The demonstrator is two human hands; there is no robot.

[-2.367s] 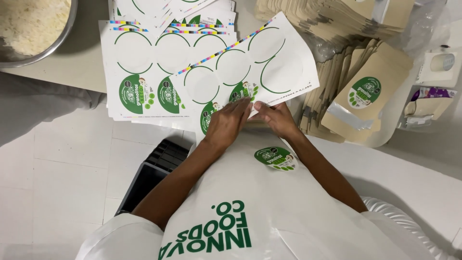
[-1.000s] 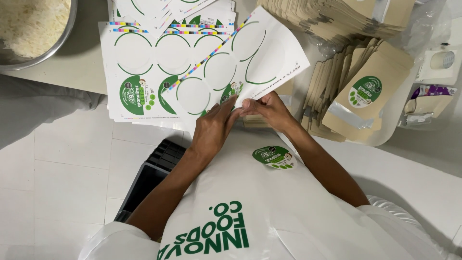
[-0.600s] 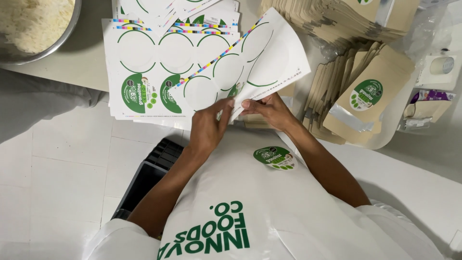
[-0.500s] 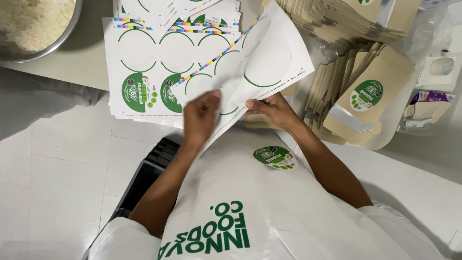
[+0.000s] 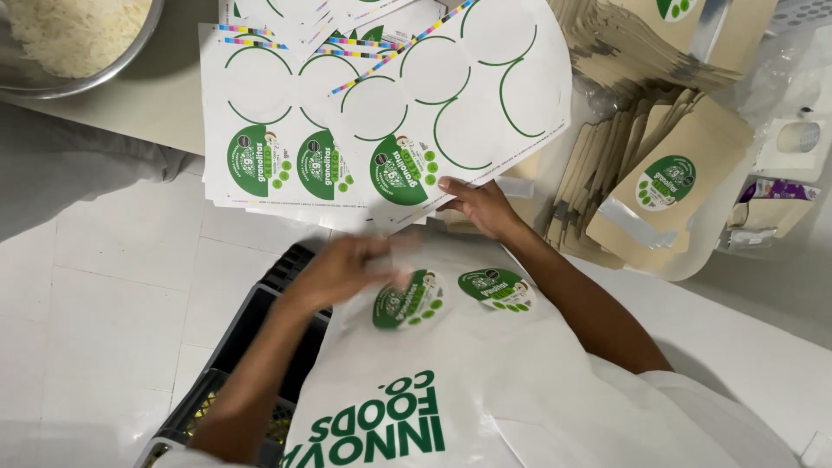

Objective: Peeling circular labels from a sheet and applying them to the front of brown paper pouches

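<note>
white floor tiles below; my left hand [image 5: 347,269] pinches a round green sticker [image 5: 407,299], peeled, just right of it. right hand [image 5: 475,204] grips the white sticker sheet [image 5: 451,113] edge—best kept flat while i lift slowly.

1. Left hand [image 5: 351,269]: motion-blurred; fingers cannot be told apart, and its grip on the round green sticker [image 5: 409,299] beside it cannot be judged.
2. Right hand [image 5: 477,204]: fingertips hidden under the edge of the sticker sheet [image 5: 451,95].
3. Sticker sheet: top cut off by the frame; it covers part of the sheets lying below it.
4. Metal bowl [image 5: 78,52], left of the sheet: cut by the top and left edges.
5. Black crate [image 5: 251,347], below the sheet: partly hidden by the left forearm and the apron [image 5: 451,381].
</note>
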